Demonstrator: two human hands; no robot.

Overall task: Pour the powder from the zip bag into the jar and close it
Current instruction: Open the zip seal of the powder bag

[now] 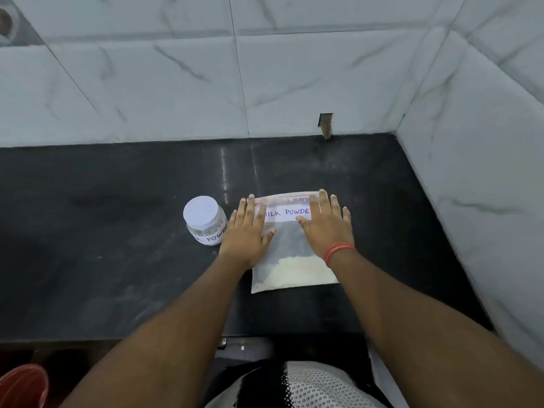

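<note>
A clear zip bag labelled "MILK POWDER" lies flat on the black counter, with pale powder gathered at its near end. My left hand rests palm down on the bag's left edge, fingers spread. On the bag's right side my right hand also lies flat, a red thread around its wrist. Neither hand grips anything. A small clear jar with a white lid on top stands just left of my left hand, labelled too.
White marble-look tiled walls close the counter at the back and at the right. A red bucket sits low at the bottom left, below the counter's front edge. A small hole marks the back wall's base.
</note>
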